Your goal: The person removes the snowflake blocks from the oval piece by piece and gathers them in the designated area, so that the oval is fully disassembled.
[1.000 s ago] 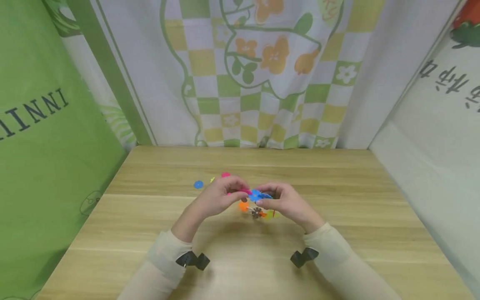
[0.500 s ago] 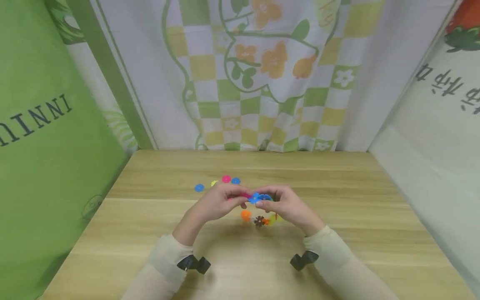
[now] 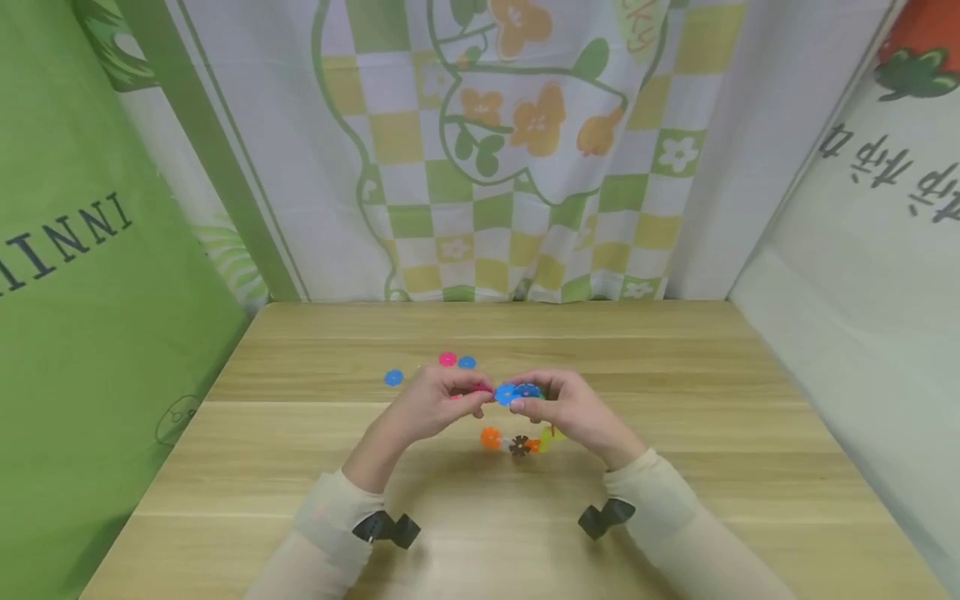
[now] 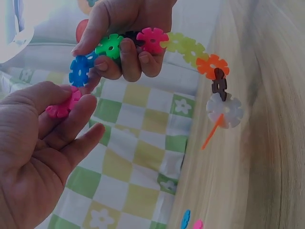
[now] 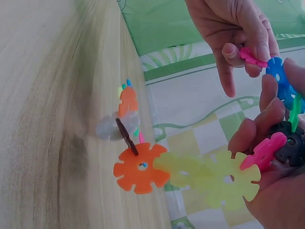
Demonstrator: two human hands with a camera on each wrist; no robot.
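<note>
My left hand [image 3: 427,404] pinches a pink snowflake disc [image 4: 62,106] between thumb and fingers. Its edge is right at the notched rim of a blue snowflake disc [image 4: 78,71]. That blue piece ends a chain of interlocking discs, gripped by my right hand [image 3: 573,408] with thumb and fingers around its blue part. Along the chain come a green disc [image 4: 109,46], a black disc [image 5: 288,143], a pink one, yellow discs [image 5: 233,179], an orange disc [image 5: 140,169], a brown disc [image 4: 219,86], a whitish disc [image 4: 231,112] and another orange disc [image 3: 491,438], hanging in a curve.
Beyond my left hand, loose discs lie on the wooden table [image 3: 675,375]: a pink disc [image 3: 447,359] and a blue disc [image 3: 467,362] side by side, another blue disc [image 3: 393,377] farther left. A patterned curtain [image 3: 555,233] hangs behind the table's far edge.
The chain's hanging part has swung down, away from the hands in the head view. The pink disc stays pinched at the blue disc, its angle slightly turned. Both hands keep their hold.
</note>
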